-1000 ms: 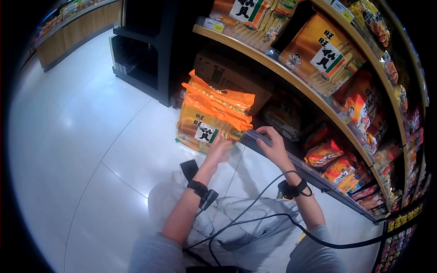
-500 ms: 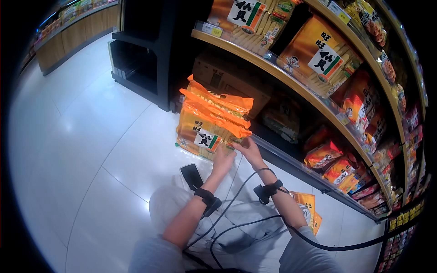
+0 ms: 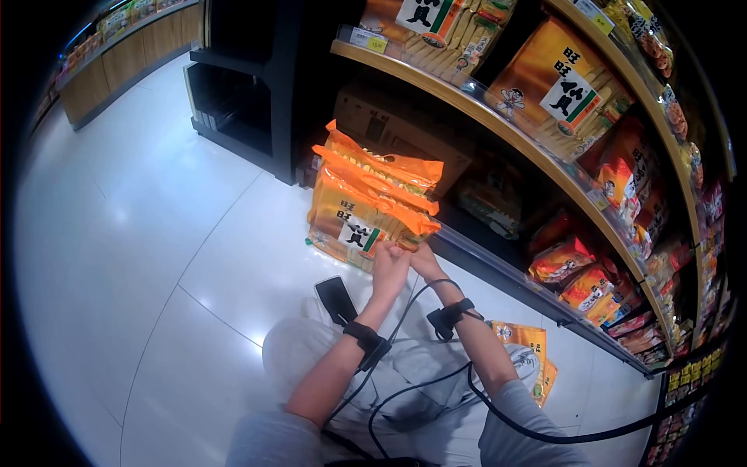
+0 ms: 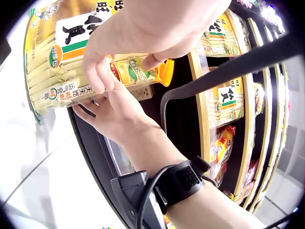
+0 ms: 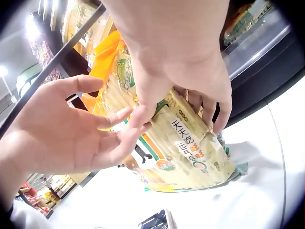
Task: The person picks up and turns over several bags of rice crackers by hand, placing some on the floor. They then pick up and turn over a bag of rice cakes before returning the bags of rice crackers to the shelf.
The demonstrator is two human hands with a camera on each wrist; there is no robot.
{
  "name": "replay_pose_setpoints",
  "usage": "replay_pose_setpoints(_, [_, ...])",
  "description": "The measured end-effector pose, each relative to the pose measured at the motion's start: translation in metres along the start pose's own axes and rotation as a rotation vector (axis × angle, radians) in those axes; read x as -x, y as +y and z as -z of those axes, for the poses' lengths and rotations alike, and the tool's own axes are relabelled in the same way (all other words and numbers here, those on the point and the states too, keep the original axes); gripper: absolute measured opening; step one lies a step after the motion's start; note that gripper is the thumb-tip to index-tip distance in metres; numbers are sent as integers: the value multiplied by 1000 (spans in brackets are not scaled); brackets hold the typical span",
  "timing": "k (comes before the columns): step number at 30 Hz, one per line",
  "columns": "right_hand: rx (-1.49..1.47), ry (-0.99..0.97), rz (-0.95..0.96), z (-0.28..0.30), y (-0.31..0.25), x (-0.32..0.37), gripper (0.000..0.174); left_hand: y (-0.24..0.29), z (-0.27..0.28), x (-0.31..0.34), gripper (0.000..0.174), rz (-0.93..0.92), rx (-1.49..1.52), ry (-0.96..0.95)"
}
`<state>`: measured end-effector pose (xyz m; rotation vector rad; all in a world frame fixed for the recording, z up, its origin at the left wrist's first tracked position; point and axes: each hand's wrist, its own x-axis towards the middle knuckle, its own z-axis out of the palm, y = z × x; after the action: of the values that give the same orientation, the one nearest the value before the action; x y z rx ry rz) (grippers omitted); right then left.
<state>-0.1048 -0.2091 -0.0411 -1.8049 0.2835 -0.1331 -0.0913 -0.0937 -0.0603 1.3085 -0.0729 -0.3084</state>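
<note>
- Moved: my right hand (image 3: 426, 263) came off the shelf edge (image 3: 498, 271) onto the front pack (image 3: 331, 224).
- Right grip part-closed round its side; left hand (image 3: 391, 268) loosely open, fingertips touching.
- Front pack upright on floor (image 3: 194, 233), 11 o'clock, against rear pack (image 3: 381, 169); loose packs (image 3: 525, 336) lie apart, 4 o'clock.
- Glossy crinkled plastic, orange tops, ridged stick-shaped contents.

- From the head, I look forward and down.
- From each wrist (far nearer), I face the front packet (image 3: 342, 222), which all three views share.
</note>
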Motion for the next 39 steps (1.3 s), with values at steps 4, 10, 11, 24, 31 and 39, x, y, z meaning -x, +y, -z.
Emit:
replay_pose_setpoints(4, [-31,-95,-72,5,-6,-1,41,14,3,5,43,-8,28,-1])
replay_pose_setpoints(10, [3,-135,-179,4,-5,1,41,21,3,7,41,13,31,-27])
replay_pose_setpoints(11, [-4,-150,-166,5,-1,0,43,22,3,7,41,25,25,-27])
replay_pose_setpoints(24, [118,6,-144,99,-37,37,40,55,9,24,27,321,99,-388])
replay_pose_setpoints(31, [410,-100,-287,161,-87,56,42,61,15,20,24,314,112,-352])
replay_pose_setpoints(39, [455,47,-126,246,-156,33,38,62,15,20,24,320,68,-410])
